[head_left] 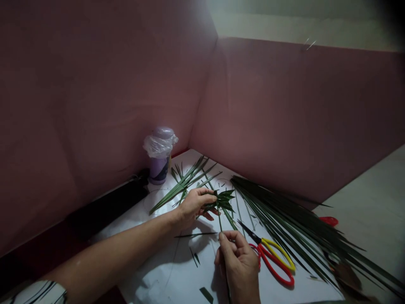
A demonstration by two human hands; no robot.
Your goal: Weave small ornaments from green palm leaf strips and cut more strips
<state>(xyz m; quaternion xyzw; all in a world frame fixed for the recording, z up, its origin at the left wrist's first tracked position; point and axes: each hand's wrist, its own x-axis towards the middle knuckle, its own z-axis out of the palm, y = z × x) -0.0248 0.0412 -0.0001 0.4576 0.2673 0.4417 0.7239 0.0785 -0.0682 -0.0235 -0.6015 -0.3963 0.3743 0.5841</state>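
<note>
My left hand (198, 203) is closed around a bunch of folded green leaf strips (225, 199), whose pointed ends fan out to the right. My right hand (238, 259), lower and nearer to me, pinches a thin leaf strip (220, 220) that runs down from the bunch. Part of this strip hangs below the right hand. Just right of that hand lie scissors (276, 257) with one yellow and one red handle, their blades apart. A dark narrow strip (196, 234) shows left of the right fingertips.
A long pile of palm leaves (294, 219) spreads along the right side. More cut leaves (180, 188) lie at the back left beside a purple bottle (158, 166) with plastic wrapped round its top. Leaf scraps (206, 294) dot the white sheet (158, 261). Pink walls (268, 118) stand behind.
</note>
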